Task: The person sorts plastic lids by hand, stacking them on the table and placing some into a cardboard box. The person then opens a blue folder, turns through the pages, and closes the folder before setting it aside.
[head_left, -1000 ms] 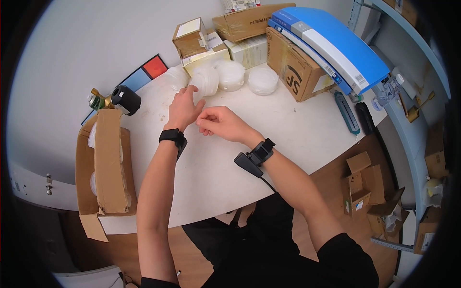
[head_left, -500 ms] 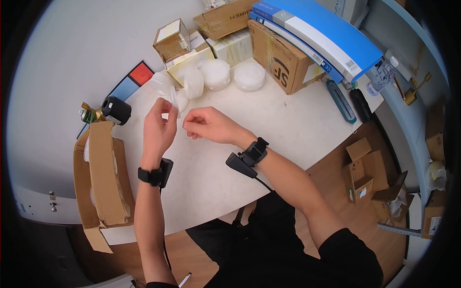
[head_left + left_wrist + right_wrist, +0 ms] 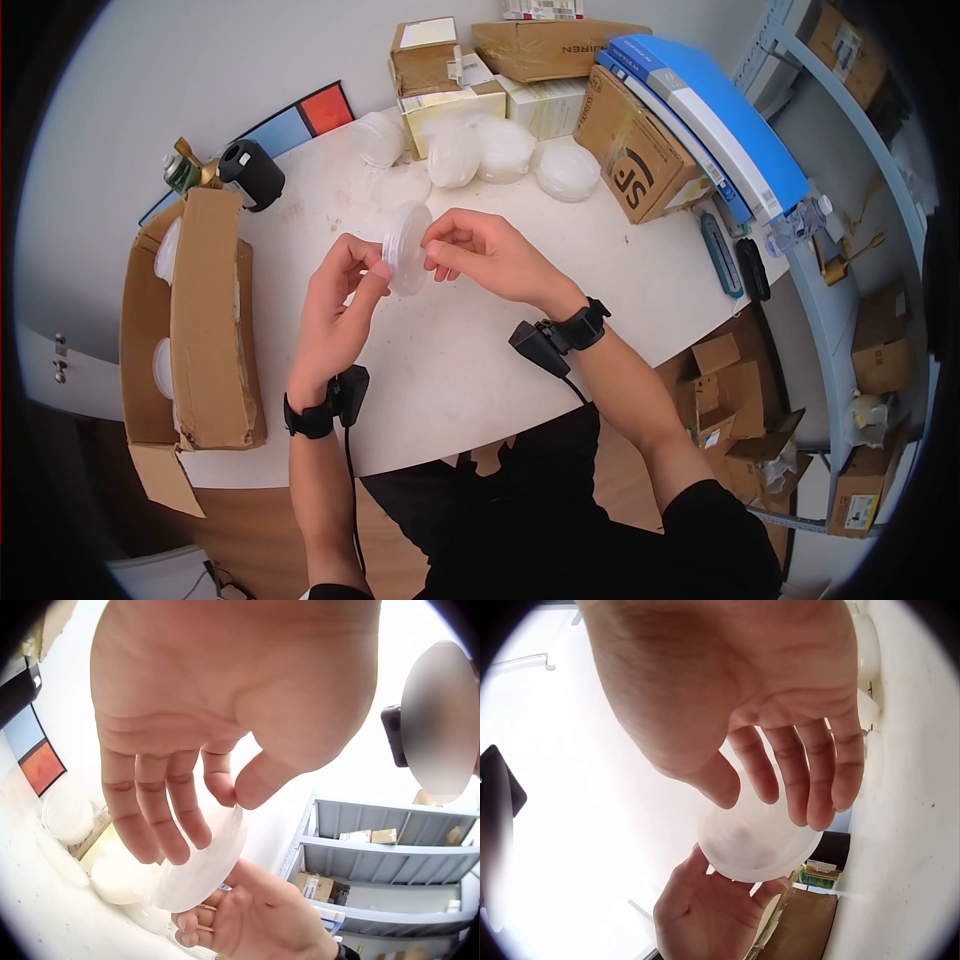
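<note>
My left hand [image 3: 335, 310] pinches a round translucent plastic lid [image 3: 408, 250] between thumb and index finger, holding it on edge above the table. In the left wrist view the lid [image 3: 202, 870] hangs below the thumb tip, the other fingers bent loosely beside it. My right hand [image 3: 500, 258] is at the lid's right face, fingers loosely bent. Its thumb and index finger stand apart in the right wrist view, overlapping the lid [image 3: 757, 844]. Behind the hands, several round translucent plastic containers [image 3: 567, 171] stand on the white table [image 3: 480, 370], with a flat clear round piece [image 3: 400, 186] before them.
An open cardboard box [image 3: 215, 330] with round white pieces inside stands at the left, near a black cylinder [image 3: 252, 175]. Stacked boxes [image 3: 545, 105] line the back. Blue binders [image 3: 715, 115] lie on a carton [image 3: 640, 160] at right, near a teal cutter [image 3: 720, 254].
My left hand has reached to the containers, taken the lid and drawn it back toward me, beside the right hand. The right hand stays loosely bent; the head view has shifted.
</note>
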A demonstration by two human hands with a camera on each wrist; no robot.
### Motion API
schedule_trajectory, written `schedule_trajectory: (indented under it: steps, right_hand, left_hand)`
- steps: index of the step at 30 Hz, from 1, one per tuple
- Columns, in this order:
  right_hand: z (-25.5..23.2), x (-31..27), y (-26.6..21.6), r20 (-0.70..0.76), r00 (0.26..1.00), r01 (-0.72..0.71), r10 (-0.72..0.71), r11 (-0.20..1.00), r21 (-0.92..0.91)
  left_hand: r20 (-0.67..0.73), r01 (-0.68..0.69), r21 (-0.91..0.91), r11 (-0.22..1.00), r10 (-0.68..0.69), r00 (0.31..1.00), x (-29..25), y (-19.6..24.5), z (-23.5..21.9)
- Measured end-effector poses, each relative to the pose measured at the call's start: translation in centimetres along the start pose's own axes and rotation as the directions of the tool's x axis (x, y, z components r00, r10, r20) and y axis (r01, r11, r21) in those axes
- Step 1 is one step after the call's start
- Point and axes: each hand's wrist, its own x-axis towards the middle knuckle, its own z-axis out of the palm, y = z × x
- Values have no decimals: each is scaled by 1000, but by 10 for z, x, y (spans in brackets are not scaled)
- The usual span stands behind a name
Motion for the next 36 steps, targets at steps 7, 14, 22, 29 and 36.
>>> schedule_trajectory:
  steps: [7, 14, 22, 29, 36]
  right_hand:
    - [21, 11, -8, 35, 998, -49, 54, 990, -135]
    - [25, 4, 12, -94, 995, 28, -42, 990, -140]
    - [21, 2, 8, -106, 994, -9, -6, 989, -145]
    - [19, 4, 19, -139, 990, -38, 15, 986, -163]
    - [20, 4, 18, -138, 988, -85, 70, 991, -104]
  left_hand:
    - [-73, -9, -185, 983, -5, 997, -9, -24, -14]
    - [-29, 37, -99, 994, -40, 999, -15, -32, -18]
    - [42, 41, -191, 981, -33, 999, -19, -32, -22]
    - [56, 37, -255, 966, -23, 998, -19, -35, -27]
    - [67, 38, -261, 965, -21, 998, -19, -35, -27]
